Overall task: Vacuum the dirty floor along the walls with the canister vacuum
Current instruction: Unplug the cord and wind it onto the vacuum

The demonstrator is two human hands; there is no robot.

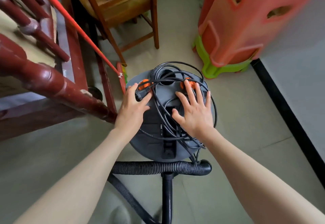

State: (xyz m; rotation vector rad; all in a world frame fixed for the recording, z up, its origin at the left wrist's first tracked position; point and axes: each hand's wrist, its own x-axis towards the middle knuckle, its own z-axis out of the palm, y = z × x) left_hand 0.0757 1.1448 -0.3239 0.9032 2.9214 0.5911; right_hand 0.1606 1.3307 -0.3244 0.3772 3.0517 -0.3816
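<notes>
Vacuum: the canister vacuum point(168, 118) is a round, dark grey plastic drum with two orange clips near its far rim; it stands on the pale tiled floor point(246, 135) between a dark red wooden frame and stacked stools.
Cord: a thin, glossy black power cord point(175, 75) lies in loose loops over the lid.
Hose: a ribbed black hose point(158, 168) curves across the near side of the drum.
Writing: small marks on the lid, too small to read.
Left hand: the left hand point(133, 107) rests on the lid's left side, fingers curled round the cord's black plug point(140, 95).
Right hand: the right hand point(195, 111) is spread flat, fingers splayed, lying on the cord loops on the lid's right side.
Surroundings: smooth orange and green plastic stools point(233, 30), a brown slatted wooden chair point(123, 9), an orange broom handle point(75, 24), a black skirting strip point(290, 118) along the white wall.
</notes>
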